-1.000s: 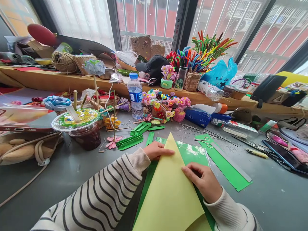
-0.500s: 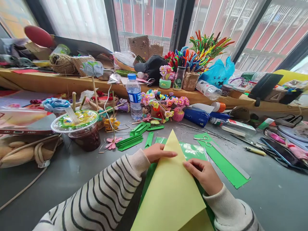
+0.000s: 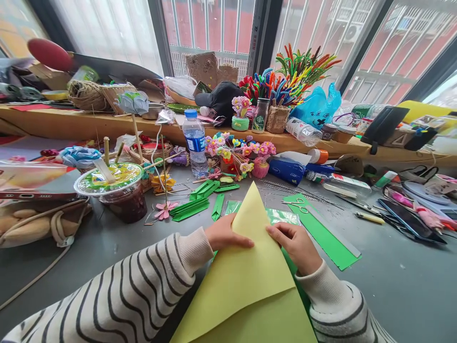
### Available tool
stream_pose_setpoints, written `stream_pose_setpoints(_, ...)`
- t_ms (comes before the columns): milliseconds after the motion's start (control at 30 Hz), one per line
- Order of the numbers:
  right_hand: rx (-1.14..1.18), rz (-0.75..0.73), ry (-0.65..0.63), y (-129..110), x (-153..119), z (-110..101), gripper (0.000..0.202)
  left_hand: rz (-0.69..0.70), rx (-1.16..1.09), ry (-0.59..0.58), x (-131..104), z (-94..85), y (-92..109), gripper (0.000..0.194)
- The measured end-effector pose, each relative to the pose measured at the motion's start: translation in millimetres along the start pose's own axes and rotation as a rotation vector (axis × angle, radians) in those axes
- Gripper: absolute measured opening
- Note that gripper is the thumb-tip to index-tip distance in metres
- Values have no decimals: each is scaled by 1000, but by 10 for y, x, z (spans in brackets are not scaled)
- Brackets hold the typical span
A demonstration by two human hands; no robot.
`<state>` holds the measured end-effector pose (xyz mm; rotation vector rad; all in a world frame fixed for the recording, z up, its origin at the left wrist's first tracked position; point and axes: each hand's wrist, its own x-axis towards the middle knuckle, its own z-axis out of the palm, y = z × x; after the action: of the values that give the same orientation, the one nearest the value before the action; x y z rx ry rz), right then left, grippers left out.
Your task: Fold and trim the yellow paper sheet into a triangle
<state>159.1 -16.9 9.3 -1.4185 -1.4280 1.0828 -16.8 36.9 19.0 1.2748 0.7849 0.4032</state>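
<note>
A large yellow sheet of paper (image 3: pixel 246 276), folded to a point at its far end, lies before me. My left hand (image 3: pixel 228 234) grips its left edge, thumb on top and the other fingers hidden beneath. On the right edge, my right hand (image 3: pixel 293 244) pinches the paper between thumb and curled fingers. An upper flap of the sheet ends in a slanting edge across the lower part. Under the paper shows a green sheet in clear plastic (image 3: pixel 285 217). Just beyond it lie folded green paper strips (image 3: pixel 191 208).
Small scissors (image 3: pixel 295 204) and a ruler (image 3: pixel 332 232) rest on a green strip at right. A lidded drink cup (image 3: pixel 124 202) and a water bottle (image 3: pixel 195 147) stand at left. Pipe-cleaner flowers (image 3: pixel 246 155) and a phone (image 3: pixel 410 219) are farther out.
The upper flap now lies farther up the sheet, showing more of the lower layer. My left hand has slid slightly down the left edge; the right hand still pinches the right edge.
</note>
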Motion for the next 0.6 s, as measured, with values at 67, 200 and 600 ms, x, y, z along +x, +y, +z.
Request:
stream_pose_setpoints(67, 8, -1, -7, -13, -4, 4, 29, 6, 6, 18, -9, 6, 2, 47)
stream_pose_setpoints(200, 26, -5, -13, -30, -8, 1, 29, 10, 11, 46, -28, 31, 32, 46)
stream_pose_setpoints(600, 43, -12, -28, -60, -6, -12, 28, 0, 28, 99, 0, 54, 12, 49)
